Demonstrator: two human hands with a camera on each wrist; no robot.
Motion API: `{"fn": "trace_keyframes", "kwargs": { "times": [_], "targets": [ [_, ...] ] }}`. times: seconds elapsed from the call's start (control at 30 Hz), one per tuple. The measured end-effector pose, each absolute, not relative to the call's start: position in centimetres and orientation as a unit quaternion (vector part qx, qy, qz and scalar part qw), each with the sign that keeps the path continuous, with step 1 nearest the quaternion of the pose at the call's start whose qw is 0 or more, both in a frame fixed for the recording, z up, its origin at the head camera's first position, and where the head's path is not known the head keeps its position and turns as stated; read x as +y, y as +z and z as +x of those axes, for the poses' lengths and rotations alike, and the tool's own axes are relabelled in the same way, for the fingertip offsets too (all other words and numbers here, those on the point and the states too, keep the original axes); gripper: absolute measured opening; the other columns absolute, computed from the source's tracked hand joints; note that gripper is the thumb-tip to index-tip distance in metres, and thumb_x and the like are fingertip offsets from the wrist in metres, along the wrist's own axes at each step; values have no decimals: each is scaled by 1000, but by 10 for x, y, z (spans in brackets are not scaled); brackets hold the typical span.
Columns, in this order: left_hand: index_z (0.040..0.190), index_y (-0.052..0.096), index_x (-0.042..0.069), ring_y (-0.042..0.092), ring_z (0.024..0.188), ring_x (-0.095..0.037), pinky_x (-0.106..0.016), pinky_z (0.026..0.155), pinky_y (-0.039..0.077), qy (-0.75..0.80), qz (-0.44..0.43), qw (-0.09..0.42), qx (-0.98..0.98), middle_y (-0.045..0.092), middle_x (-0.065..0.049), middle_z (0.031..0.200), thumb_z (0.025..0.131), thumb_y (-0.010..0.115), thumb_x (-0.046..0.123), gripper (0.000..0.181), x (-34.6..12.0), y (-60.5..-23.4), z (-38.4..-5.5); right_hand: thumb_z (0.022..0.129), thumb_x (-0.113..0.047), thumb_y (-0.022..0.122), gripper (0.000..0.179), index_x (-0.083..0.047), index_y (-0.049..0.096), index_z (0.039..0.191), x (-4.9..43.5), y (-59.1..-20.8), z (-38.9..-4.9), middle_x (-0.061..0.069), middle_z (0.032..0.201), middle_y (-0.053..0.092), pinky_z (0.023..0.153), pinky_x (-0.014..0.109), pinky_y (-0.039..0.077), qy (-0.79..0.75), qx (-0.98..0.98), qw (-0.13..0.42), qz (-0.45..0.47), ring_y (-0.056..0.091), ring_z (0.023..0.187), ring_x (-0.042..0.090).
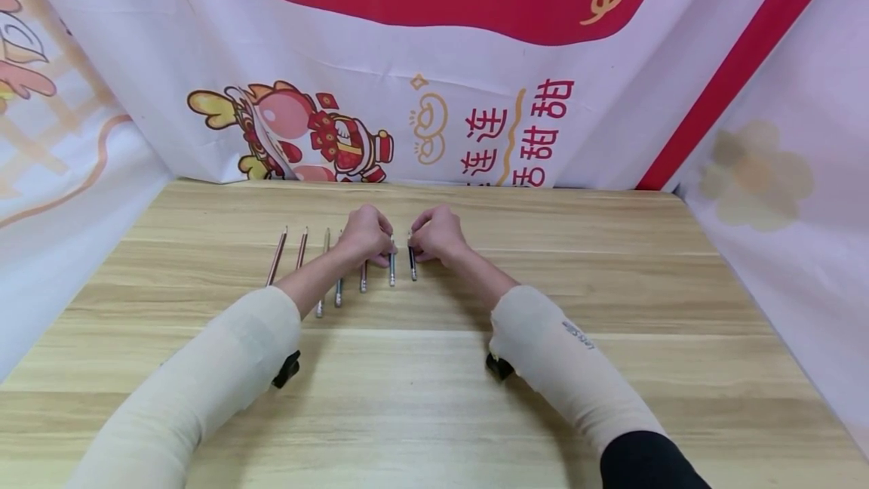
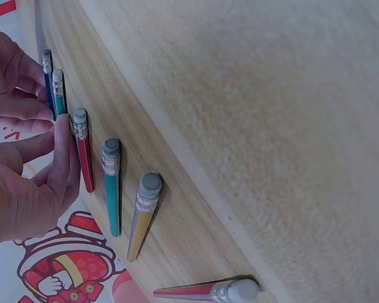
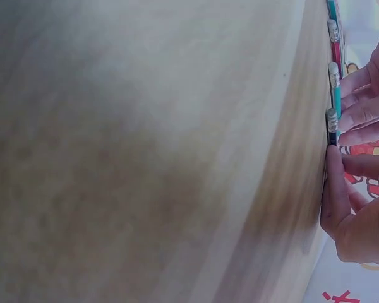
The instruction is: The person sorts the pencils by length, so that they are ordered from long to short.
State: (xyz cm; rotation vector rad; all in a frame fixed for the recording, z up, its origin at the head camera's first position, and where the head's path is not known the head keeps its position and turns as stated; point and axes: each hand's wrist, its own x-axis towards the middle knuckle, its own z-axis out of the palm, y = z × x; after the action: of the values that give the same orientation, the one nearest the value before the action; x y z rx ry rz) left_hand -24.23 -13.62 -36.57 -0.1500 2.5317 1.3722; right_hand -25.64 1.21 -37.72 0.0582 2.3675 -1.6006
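Near the far side of the table, my left hand (image 1: 367, 238) pinches a teal pencil (image 1: 391, 272) between thumb and fingers. Just to its right, my right hand (image 1: 440, 235) pinches a dark blue pencil (image 1: 413, 266). Both pencils point away from me, their eraser ends towards me, with a narrow gap between them. In the left wrist view the left-hand fingers (image 2: 62, 148) meet the teal pencil, beside a red pencil (image 2: 83, 148). The right wrist view has the dark pencil's eraser end (image 3: 331, 117) sticking out past the right fingertips.
Left of the hands several more pencils lie in a spaced row, among them a yellow pencil (image 2: 143, 218), another teal pencil (image 2: 112, 189) and a red pencil (image 2: 196, 291). The wooden table (image 1: 407, 398) meets a printed cloth (image 1: 380, 44) at its far edge.
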Motion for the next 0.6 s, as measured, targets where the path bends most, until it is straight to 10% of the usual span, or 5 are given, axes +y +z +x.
{"fn": "trace_keyframes", "kwargs": {
  "times": [0.6],
  "targets": [
    [125, 59, -15, 74, 78, -29, -33, 68, 67, 490, -47, 129, 861, 65, -26, 105, 88, 72, -13, 39, -141, -363, -242, 89, 7, 71, 33, 7, 64, 121, 47, -365, -244, 24, 104, 70, 71, 39, 68, -568, 808, 156, -2, 73, 86, 34]
  ]
}}
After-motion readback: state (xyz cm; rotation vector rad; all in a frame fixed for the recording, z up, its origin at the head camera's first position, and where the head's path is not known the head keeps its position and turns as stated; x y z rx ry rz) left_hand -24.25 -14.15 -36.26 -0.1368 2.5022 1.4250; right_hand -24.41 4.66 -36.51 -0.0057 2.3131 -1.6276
